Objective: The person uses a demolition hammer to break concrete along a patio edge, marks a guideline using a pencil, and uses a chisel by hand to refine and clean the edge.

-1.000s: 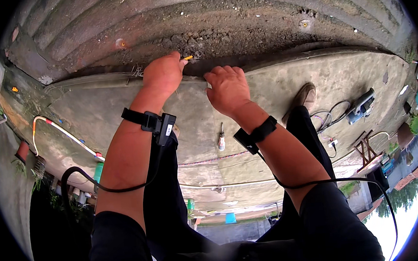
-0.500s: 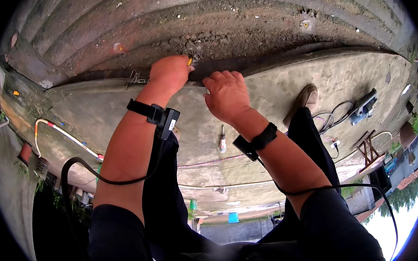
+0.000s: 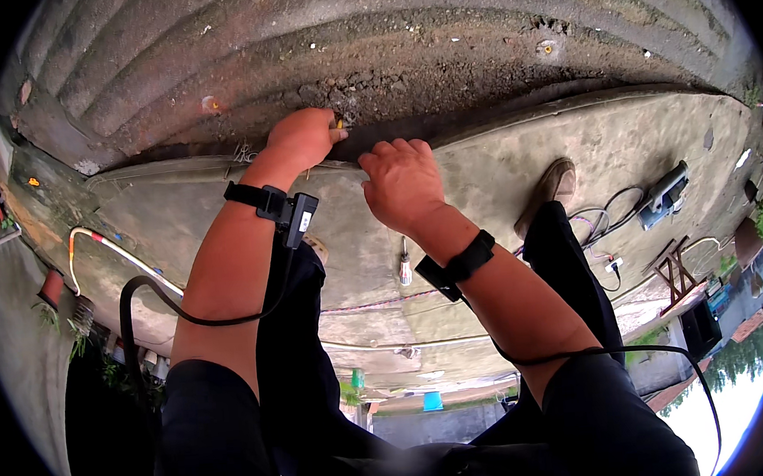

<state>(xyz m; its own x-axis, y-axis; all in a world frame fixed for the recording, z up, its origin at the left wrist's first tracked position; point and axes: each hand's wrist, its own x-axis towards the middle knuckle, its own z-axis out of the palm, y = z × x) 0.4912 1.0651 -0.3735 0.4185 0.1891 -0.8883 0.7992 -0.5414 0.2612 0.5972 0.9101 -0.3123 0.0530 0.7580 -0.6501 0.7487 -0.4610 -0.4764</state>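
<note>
My left hand (image 3: 302, 142) reaches to the dark gap at the foot of the ribbed wall, fingers closed in a pinch. At its fingertips shows a small yellow plug (image 3: 339, 123), partly hidden by the fingers. Just to the right, my right hand (image 3: 402, 183) grips the raised grey edge (image 3: 481, 139), its fingers bent over the top. Between my legs lies a screwdriver (image 3: 405, 270) with a pale and red handle. A bundle of thin wire (image 3: 244, 151) rests on the edge beside my left wrist.
Two more yellow plugs sit in the ribbed wall (image 3: 440, 57). A power tool (image 3: 664, 196) with a coiled black cable lies at the right, near my shoe (image 3: 557, 181). A wooden stand (image 3: 674, 272) is beyond it. A white and red hose (image 3: 121, 252) bends at the left.
Both hands appear slightly farther left in the picture. The left hand's fingers have shifted around the yellow plug. My right hand stays at the edge.
</note>
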